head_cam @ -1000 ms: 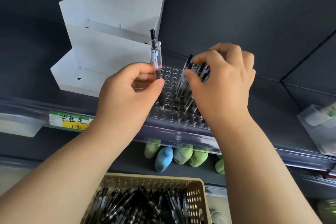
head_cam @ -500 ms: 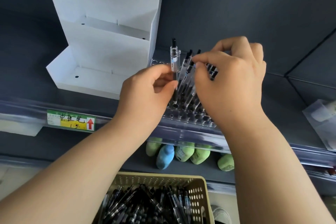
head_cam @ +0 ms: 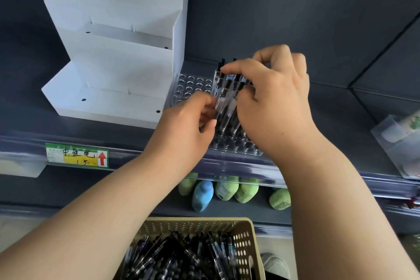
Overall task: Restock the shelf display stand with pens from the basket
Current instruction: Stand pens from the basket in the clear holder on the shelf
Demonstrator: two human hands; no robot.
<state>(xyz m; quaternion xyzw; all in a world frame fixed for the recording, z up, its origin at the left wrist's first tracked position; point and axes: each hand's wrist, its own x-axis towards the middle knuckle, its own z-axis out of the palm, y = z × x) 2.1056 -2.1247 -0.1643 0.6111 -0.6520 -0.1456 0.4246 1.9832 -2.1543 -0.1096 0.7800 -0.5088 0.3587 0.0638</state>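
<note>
Clear pens (head_cam: 228, 107) with black tops stand bunched in the see-through holed stand (head_cam: 193, 85) on the shelf (head_cam: 341, 118); left hand (head_cam: 184, 130) pinches one low, right hand (head_cam: 276, 102) curls its fingers round the tops.

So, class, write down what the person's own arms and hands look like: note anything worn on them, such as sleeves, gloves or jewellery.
Both the left forearm and the right forearm are bare as far as the frame shows; no sleeve edge is in view. The left hand and right hand wear no gloves, and no ring, watch or bracelet shows.
</note>
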